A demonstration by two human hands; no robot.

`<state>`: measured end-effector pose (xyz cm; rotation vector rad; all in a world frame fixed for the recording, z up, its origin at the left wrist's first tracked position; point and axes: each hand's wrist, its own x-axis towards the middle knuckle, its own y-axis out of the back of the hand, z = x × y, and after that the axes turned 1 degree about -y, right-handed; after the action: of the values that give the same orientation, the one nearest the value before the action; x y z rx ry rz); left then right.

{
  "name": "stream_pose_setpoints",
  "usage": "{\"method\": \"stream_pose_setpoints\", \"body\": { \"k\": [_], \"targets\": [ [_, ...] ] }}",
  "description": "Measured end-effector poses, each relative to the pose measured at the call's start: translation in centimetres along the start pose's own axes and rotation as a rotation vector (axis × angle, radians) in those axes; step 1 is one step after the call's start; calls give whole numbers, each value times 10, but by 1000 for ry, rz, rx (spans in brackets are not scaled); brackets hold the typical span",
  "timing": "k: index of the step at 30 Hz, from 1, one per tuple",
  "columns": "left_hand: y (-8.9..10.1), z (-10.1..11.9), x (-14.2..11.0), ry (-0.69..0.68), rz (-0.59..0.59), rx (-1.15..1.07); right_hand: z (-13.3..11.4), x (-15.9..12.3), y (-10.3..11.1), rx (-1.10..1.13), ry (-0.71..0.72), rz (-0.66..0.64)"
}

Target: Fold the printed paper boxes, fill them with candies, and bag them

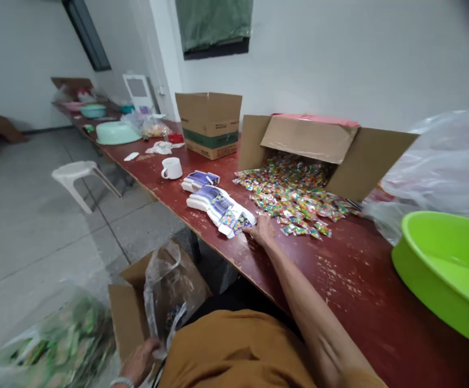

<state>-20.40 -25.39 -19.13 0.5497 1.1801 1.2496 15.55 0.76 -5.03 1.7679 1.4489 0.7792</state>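
Observation:
My right hand is on the red table at the near end of a fanned stack of flat white and purple printed cartons, its fingers closed on the end carton. A second, smaller bundle of cartons lies just behind. Low at the left, my left hand is closed on the edge of a clear plastic bag that lines an open cardboard box below the table. Small dark pieces show inside the bag. Beyond my right hand, many wrapped candies spill from a tipped cardboard box.
A lime green basin stands on the table at right, with clear plastic sheeting behind. A white mug and an upright carton are farther back. On the floor are a white stool and a bag of green packets.

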Motion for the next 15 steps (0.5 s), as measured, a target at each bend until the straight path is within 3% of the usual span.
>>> {"method": "stream_pose_setpoints", "body": {
  "k": [2,3,4,7,11,15],
  "targets": [
    [34,20,4,-29,99,-22,2,2,4,49,-34,19],
    [53,38,9,-65,207,-138,3,4,5,73,-45,28],
    [71,60,15,-119,301,-257,5,4,6,96,-55,35],
    [111,142,46,-218,410,-292,9,5,9,155,-67,48],
    [132,236,97,-207,486,-331,15,5,15,228,-29,60],
    [133,277,131,-140,501,-407,23,11,17,308,21,60]
  ]
}}
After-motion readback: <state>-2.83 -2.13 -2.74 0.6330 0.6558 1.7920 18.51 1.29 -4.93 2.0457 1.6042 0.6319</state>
